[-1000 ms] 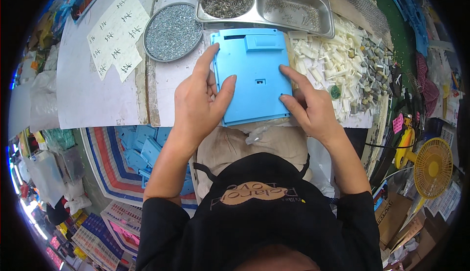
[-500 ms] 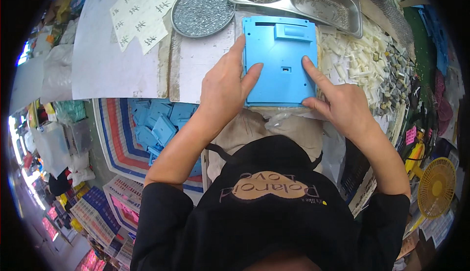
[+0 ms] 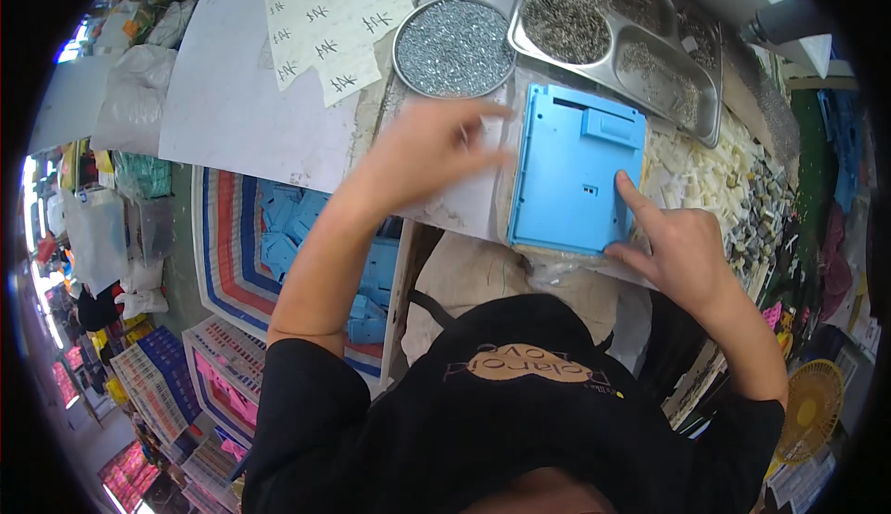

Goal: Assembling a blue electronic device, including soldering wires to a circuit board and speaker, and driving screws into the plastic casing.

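"Fingers of the right hand [image 3: 682, 247] first: how do they stand?"

"Thumb and index are parted and laid on the right side of the blue panel [image 3: 561, 184], the thumb by its near corner, the index farther up. They aren't closed round it."

"And the left hand [image 3: 422, 156]?"

"It's blurred, but thumb and fingers look spread, with nothing visible between them. They point rightward at the panel's left edge, just beside it; I can't be sure whether any tip touches."

"So which hand is nearer the panel?"

"The right, since it's in contact. The panel lies between the two: leftward of the right fingers, rightward of the left ones."

"How does its long axis run?"

"Near to far, with the far end leaning a little to the right. The panel lies close to the near edge of the white surface [image 3: 260, 96], its raised block [image 3: 610, 127] toward the far end."

"What sits beyond the hands?"

"White plastic pieces [image 3: 691, 166] are heaped to the right of the panel. Just past the left hand is a round dish [image 3: 397, 61] of small silvery pieces [image 3: 455, 47], and past the panel's far end, a compartmented metal tray [image 3: 603, 71]."
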Action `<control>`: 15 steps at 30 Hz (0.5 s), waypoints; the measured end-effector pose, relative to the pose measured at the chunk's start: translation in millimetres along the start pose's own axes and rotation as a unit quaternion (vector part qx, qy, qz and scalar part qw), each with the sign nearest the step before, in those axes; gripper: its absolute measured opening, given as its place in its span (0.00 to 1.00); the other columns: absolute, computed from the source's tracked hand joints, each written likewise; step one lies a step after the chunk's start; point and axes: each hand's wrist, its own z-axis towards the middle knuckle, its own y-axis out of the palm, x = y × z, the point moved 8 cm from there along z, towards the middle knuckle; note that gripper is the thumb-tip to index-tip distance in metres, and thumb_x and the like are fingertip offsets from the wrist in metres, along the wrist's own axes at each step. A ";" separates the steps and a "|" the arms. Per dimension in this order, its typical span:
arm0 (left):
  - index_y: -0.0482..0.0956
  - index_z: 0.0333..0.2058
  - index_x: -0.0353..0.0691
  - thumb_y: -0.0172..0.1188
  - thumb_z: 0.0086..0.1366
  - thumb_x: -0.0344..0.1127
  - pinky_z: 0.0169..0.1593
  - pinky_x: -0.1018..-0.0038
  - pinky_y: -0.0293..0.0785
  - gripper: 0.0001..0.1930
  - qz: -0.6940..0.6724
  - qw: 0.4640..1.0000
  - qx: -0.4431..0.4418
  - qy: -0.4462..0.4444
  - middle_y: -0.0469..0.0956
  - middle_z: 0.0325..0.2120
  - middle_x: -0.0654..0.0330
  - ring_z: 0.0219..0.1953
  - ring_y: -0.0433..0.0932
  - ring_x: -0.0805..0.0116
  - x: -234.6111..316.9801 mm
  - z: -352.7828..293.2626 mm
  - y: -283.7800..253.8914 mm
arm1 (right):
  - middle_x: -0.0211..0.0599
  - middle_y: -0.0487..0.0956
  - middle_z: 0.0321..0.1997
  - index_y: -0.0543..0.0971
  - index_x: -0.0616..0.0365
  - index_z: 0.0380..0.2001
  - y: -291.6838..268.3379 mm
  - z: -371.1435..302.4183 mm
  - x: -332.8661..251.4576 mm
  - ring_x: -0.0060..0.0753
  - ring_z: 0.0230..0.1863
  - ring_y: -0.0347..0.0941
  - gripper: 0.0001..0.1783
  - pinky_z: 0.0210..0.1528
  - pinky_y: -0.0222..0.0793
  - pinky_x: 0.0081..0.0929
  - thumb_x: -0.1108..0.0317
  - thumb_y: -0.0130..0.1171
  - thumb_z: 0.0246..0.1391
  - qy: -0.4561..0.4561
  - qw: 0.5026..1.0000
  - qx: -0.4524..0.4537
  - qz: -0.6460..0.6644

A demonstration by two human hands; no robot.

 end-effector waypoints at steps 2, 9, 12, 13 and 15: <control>0.84 0.45 0.40 0.71 0.58 0.42 0.47 0.64 0.73 0.18 0.110 0.987 0.114 -0.007 0.79 0.36 0.56 0.44 0.78 0.59 -23.1 17.7 -35.8 | 0.39 0.79 0.21 0.79 0.52 0.56 -19.8 21.2 -16.9 0.47 0.27 0.79 0.31 0.31 0.74 0.41 0.55 0.72 0.49 -0.037 0.996 -0.031 -0.075; 0.85 0.30 0.39 0.68 0.58 0.38 0.48 0.61 0.70 0.09 0.290 0.927 0.227 0.067 0.80 0.31 0.59 0.41 0.78 0.56 -26.4 39.4 -40.3 | 0.33 0.81 0.39 0.85 0.53 0.33 -46.3 189.4 -57.6 0.41 0.51 0.73 0.08 0.51 0.71 0.39 0.64 0.69 0.49 -0.232 0.933 0.257 -0.099; 0.85 0.31 0.38 0.68 0.59 0.36 0.45 0.64 0.71 0.08 0.233 0.935 0.258 0.070 0.80 0.30 0.58 0.37 0.78 0.58 -31.7 31.8 -44.1 | 0.31 0.81 0.38 0.85 0.53 0.34 -22.9 234.7 -72.3 0.40 0.53 0.72 0.09 0.53 0.70 0.42 0.63 0.69 0.48 -0.211 0.953 0.173 -0.131; 0.85 0.31 0.37 0.68 0.59 0.36 0.44 0.65 0.72 0.07 0.213 0.937 0.269 0.067 0.80 0.29 0.58 0.35 0.78 0.59 -32.4 27.6 -45.6 | 0.31 0.81 0.38 0.85 0.53 0.32 -19.1 242.3 -72.9 0.40 0.53 0.72 0.08 0.54 0.70 0.43 0.63 0.69 0.49 -0.206 0.961 0.143 -0.115; 0.84 0.31 0.36 0.68 0.60 0.34 0.41 0.68 0.72 0.07 0.087 0.957 0.263 0.081 0.79 0.28 0.57 0.32 0.78 0.61 -26.1 19.6 -40.5 | 0.30 0.82 0.38 0.86 0.52 0.31 -24.0 247.0 -69.9 0.39 0.53 0.72 0.06 0.54 0.70 0.42 0.64 0.68 0.49 -0.206 0.963 0.151 -0.086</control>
